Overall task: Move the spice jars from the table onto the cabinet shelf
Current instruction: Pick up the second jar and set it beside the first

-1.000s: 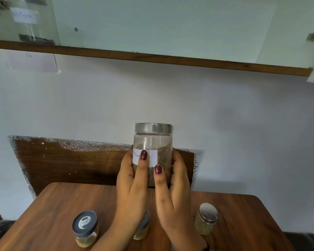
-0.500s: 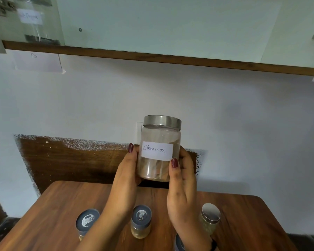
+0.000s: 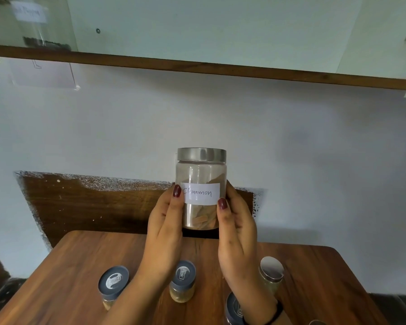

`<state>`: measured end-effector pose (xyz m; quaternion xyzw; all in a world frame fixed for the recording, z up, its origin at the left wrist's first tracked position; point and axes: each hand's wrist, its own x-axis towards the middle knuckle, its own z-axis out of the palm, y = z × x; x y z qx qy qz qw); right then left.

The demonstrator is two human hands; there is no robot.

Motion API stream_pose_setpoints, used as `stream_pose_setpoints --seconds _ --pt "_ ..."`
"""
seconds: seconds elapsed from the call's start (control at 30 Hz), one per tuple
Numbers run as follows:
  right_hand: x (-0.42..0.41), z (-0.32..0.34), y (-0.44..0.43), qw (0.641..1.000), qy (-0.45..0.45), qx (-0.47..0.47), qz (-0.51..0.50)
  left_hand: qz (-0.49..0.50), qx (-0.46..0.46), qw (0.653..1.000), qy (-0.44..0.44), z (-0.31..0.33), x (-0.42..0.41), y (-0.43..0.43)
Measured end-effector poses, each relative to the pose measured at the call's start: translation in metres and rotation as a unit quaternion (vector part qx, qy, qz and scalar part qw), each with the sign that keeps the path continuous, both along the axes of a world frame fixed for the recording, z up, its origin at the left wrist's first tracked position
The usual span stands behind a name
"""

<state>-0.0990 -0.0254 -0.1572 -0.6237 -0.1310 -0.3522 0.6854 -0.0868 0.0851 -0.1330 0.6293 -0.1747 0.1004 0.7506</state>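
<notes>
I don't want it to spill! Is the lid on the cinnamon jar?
Yes, on. The silver lid sits flat atop the upright cinnamon jar.

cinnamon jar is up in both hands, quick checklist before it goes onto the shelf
1. Grip: left hand and right hand hold the cinnamon jar from opposite sides: ok.
2. Jar upright, label facing the camera: ok.
3. Steel lid sits level; whether it is screwed tight: cannot tell.
4. Path up to the cabinet shelf, nothing in between: ok.
5. Landing spot: a glass jar stands at the shelf's far left, nothing shows above the edge straight ahead: ok.
</notes>
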Motion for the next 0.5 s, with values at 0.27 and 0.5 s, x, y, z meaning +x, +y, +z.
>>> stream_pose_setpoints --seconds 0.27,0.5 --pt "0.004 0.001 0.004 1.0 0.002 -0.003 -0.01 0.023 -0.007 1.0 0.001 0.003 -0.001 0.005" --pt "0.007 0.008 0.015 1.0 -0.011 -0.022 0.01 0.048 -0.01 0.999 0.011 0.006 0.003 0.018"
